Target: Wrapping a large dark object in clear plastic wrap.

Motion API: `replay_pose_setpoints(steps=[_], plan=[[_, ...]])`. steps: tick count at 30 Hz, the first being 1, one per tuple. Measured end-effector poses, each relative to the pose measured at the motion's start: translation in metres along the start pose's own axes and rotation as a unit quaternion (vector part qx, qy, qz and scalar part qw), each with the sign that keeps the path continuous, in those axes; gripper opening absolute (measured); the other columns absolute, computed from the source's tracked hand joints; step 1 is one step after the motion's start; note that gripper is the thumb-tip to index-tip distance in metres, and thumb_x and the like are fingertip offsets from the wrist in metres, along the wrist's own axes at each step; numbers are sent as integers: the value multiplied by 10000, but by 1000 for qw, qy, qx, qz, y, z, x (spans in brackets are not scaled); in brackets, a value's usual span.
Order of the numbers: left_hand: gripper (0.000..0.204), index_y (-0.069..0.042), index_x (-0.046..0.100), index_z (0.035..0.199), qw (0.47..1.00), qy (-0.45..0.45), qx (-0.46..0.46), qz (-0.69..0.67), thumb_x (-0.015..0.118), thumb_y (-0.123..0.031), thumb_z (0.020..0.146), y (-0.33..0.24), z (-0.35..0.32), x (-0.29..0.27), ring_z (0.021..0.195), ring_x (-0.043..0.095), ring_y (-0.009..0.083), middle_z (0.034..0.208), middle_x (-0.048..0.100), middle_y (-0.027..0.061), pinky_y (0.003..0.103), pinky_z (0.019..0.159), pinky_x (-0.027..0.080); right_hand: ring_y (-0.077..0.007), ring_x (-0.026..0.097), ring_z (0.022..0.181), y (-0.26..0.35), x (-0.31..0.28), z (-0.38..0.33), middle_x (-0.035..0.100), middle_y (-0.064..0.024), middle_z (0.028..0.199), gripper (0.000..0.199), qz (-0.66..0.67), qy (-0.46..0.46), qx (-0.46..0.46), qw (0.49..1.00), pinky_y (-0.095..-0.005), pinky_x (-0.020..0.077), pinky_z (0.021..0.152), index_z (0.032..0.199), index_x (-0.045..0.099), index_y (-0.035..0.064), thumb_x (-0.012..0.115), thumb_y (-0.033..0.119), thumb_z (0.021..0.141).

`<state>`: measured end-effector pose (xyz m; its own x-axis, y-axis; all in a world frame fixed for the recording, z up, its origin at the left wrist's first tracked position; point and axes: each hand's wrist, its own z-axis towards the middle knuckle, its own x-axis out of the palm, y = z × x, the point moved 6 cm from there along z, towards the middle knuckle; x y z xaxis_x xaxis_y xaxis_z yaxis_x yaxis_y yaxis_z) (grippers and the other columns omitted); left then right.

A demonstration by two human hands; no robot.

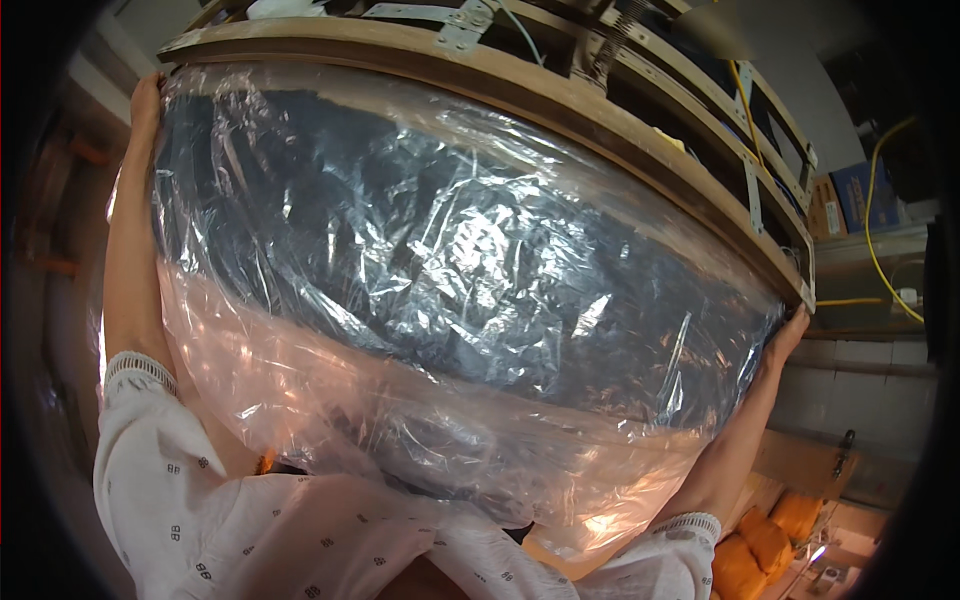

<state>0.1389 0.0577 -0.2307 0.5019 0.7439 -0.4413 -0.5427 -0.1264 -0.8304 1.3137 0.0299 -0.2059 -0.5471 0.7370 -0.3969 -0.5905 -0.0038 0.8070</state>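
Observation:
A wide sheet of clear plastic [480, 240], wrinkled and shiny, stretches over a dark panel and hangs down toward my body. Along its far edge runs a wooden frame [560, 100] with metal brackets [465, 25] and a coil spring [622, 40]. At the far left corner, my left hand [147, 95] is closed on the plastic's edge beside the frame's end. Lower, at the right corner, my right hand [790, 330] grips the plastic close to the frame's other end. Most fingers of both hands are hidden behind the edges.
On the right, a blue box [865, 195] and a brown carton [826, 208] stand on a shelf. A yellow cable [873, 225] hangs in front of them. Orange bundles [765, 545] lie at the lower right. Dim shelving [65, 200] stands at the left.

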Motion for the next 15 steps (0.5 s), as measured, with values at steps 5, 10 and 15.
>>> replay_pose_setpoints(steps=[5, 10, 15], plan=[[508, -20, 610, 1042, 972, 149, 87, 158, 529, -484, 852, -83, -91, 80, 947, 529, 166, 974, 607, 73, 257, 862, 372, -344, 541, 900, 18, -22, -4, 601, -232, 923, 444, -229, 109, -18, 967, -376, 400, 832, 958, 596, -45, 433, 363, 896], [350, -45, 615, 1091, 973, 113, 164, 116, 570, -316, 874, -69, -2, -57, 965, 543, 115, 1056, 613, 40, 240, 860, 407, -235, 492, 841, 78, -16, -73, 528, -102, 871, 209, -189, 184, -230, 937, -320, 395, 749, 844, 552, 25, 577, 232, 832], [342, -44, 587, 1113, 854, 62, 279, 435, 580, -264, 851, -129, -38, -48, 1002, 553, 175, 1076, 607, 86, 287, 875, 413, -44, 349, 681, 122, -20, -152, 374, 63, 728, 157, 77, 334, 1, 940, -192, 316, 608, 798, 472, 64, 534, 178, 885]])
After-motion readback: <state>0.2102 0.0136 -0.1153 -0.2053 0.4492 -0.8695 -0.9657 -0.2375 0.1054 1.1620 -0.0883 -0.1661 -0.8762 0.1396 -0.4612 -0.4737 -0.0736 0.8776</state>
